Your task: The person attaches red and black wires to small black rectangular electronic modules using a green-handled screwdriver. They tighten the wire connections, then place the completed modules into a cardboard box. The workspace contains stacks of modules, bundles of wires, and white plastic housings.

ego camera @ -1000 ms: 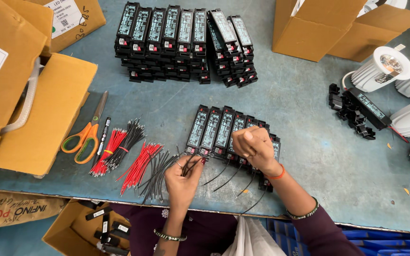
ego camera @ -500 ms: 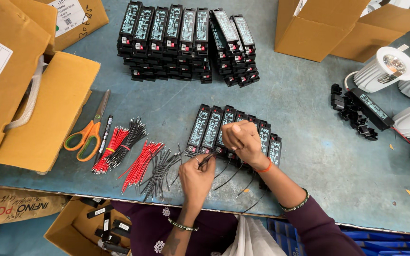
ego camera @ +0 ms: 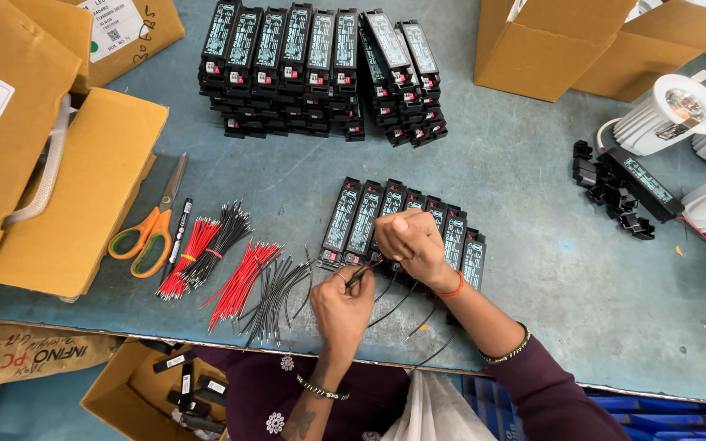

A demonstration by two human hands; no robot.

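A row of black rectangular driver modules [ego camera: 361, 219] lies side by side on the blue-grey table [ego camera: 525, 269]. My right hand [ego camera: 413, 243] rests closed on top of one module in the middle of the row. My left hand [ego camera: 342, 304] pinches a thin black wire [ego camera: 367, 273] whose end meets the near edge of that module. Several black wires [ego camera: 406, 298] trail from the row toward me. Loose black wires [ego camera: 275, 294] and red wires [ego camera: 241, 278] lie just left of my left hand.
A larger stack of the same modules [ego camera: 312, 69] sits at the back. Orange-handled scissors [ego camera: 150, 233] and a pen [ego camera: 180, 230] lie left, beside open cardboard boxes [ego camera: 59, 180]. White lamp housings [ego camera: 668, 114] and small black parts [ego camera: 614, 200] are at right. More boxes [ego camera: 533, 49] stand behind.
My right hand slid left along the row onto a more central module. My left hand rose a little, bringing the black wire up to that module's near edge.
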